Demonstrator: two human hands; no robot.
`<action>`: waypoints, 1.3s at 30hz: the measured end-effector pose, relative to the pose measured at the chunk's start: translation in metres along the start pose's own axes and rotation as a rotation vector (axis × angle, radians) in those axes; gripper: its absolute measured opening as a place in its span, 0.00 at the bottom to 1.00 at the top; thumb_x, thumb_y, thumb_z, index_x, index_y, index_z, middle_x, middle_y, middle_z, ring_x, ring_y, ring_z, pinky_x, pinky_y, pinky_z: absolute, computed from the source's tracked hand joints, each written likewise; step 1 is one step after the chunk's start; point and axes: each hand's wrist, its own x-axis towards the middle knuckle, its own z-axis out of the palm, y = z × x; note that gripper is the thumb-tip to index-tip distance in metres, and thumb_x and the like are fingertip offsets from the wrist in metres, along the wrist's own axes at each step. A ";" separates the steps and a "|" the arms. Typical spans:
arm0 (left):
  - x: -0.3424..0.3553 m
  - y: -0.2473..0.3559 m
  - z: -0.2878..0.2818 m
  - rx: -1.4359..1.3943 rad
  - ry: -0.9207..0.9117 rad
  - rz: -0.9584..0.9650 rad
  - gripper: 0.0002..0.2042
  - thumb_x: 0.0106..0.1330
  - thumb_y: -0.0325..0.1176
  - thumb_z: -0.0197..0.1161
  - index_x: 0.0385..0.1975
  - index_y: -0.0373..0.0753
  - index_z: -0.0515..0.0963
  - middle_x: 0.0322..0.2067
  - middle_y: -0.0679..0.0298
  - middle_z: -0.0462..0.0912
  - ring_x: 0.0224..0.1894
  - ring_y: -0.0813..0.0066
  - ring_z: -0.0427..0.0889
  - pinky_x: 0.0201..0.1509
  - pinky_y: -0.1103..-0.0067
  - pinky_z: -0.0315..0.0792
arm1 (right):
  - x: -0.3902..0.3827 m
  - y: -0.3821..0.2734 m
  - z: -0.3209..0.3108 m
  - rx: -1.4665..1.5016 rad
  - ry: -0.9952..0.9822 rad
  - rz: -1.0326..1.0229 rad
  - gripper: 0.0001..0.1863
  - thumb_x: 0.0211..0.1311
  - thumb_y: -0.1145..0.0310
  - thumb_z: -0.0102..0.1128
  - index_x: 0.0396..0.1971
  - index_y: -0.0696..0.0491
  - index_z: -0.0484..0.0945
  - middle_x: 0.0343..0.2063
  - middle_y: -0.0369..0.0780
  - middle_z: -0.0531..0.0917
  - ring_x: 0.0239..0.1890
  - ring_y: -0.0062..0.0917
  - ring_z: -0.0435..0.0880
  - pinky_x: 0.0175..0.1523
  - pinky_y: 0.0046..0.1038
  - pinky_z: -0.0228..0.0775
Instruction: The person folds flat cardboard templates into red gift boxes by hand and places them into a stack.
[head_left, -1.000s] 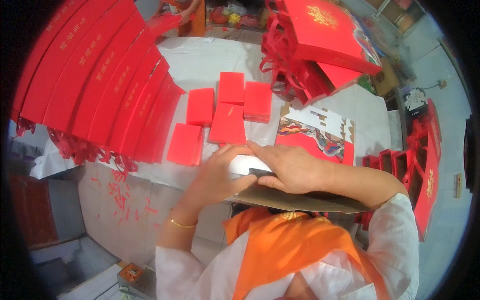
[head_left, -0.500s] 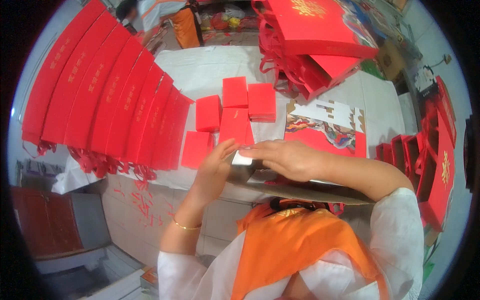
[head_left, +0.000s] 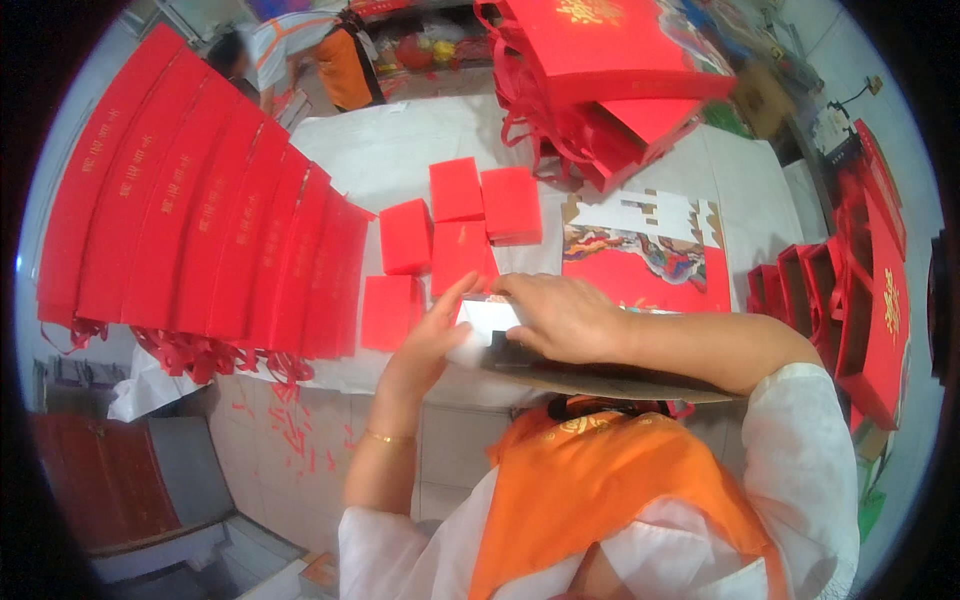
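Observation:
My left hand (head_left: 428, 338) grips the left side of a small white folded piece (head_left: 482, 322) with a dark underside. My right hand (head_left: 560, 322) has its fingers curled over the right side of the same piece. A brown cardboard sheet (head_left: 620, 382) lies beneath both hands at the table's near edge. Just beyond them are several small red stacks (head_left: 458, 188). To their right lies a red board (head_left: 625, 282) printed with a colourful pattern, with white cut-out pieces (head_left: 630, 213) on it.
The white-covered table (head_left: 370, 135) holds a long row of red bags (head_left: 190, 200) at left and piled red bags (head_left: 610, 55) at back right. Red boxes (head_left: 868, 320) stand at far right. A co-worker (head_left: 345, 60) in white and orange bends over beyond the table. Red scraps litter the floor.
My right hand covered much of the white piece half a second ago; now more shows. Both hands still grip it. The view has shifted, and the co-worker is now more visible.

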 end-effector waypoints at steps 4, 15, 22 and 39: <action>0.015 -0.001 0.001 0.055 0.044 -0.076 0.34 0.65 0.32 0.61 0.72 0.35 0.60 0.67 0.57 0.67 0.69 0.69 0.64 0.73 0.72 0.57 | 0.015 0.009 0.007 -0.057 0.036 0.031 0.23 0.61 0.65 0.65 0.53 0.57 0.72 0.46 0.51 0.82 0.52 0.47 0.80 0.54 0.47 0.72; 0.015 -0.013 -0.009 -0.015 0.194 -0.065 0.28 0.57 0.25 0.60 0.62 0.40 0.72 0.59 0.60 0.72 0.63 0.67 0.69 0.68 0.73 0.62 | -0.115 0.101 -0.182 0.160 -0.391 0.362 0.15 0.70 0.69 0.58 0.53 0.53 0.83 0.49 0.43 0.83 0.51 0.31 0.81 0.59 0.31 0.71; 0.022 -0.017 -0.004 -0.167 0.259 -0.044 0.25 0.61 0.22 0.58 0.61 0.39 0.72 0.55 0.60 0.74 0.57 0.68 0.74 0.61 0.76 0.68 | -0.250 0.115 -0.169 0.213 0.045 0.412 0.17 0.55 0.85 0.57 0.42 0.53 0.86 0.45 0.36 0.79 0.54 0.27 0.75 0.60 0.29 0.68; 0.037 -0.011 0.018 -0.132 0.456 -0.054 0.21 0.66 0.26 0.59 0.60 0.43 0.73 0.51 0.62 0.79 0.50 0.73 0.80 0.49 0.78 0.76 | -0.237 0.168 -0.124 0.301 0.343 0.070 0.19 0.43 0.65 0.70 0.40 0.52 0.84 0.43 0.37 0.75 0.53 0.30 0.71 0.64 0.31 0.62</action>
